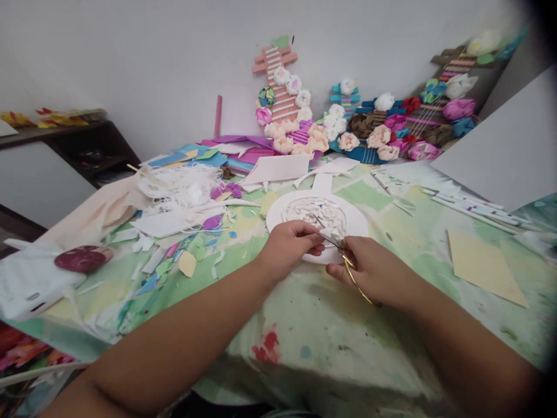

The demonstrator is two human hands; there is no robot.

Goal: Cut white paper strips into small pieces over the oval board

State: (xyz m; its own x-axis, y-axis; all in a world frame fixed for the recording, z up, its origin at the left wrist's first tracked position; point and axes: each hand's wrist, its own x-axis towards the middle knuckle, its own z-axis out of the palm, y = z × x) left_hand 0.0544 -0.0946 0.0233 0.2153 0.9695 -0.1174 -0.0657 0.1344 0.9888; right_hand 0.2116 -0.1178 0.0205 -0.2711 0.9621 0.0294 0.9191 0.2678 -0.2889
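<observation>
My right hand (369,267) is closed round the gold handles of a pair of scissors (353,277). Their blades point up and left, over a round white plate-like piece (362,217) filled with small white scraps (315,210). Beside the blades, my left hand (296,239) has its fingers pinched together near a small white bit. Whether that hand holds the bit cannot be made out, as the fingertips are partly hidden. A white strip (322,183) sticks out from the far side of the round piece.
Paper-flower decorations (287,104) lean on the wall at the back. To the left lie tangled white string (183,188), coloured paper scraps and a dark red oval object (82,258). White sticks (474,206) and a cream paper sheet (485,267) lie on the right of the paint-stained cloth.
</observation>
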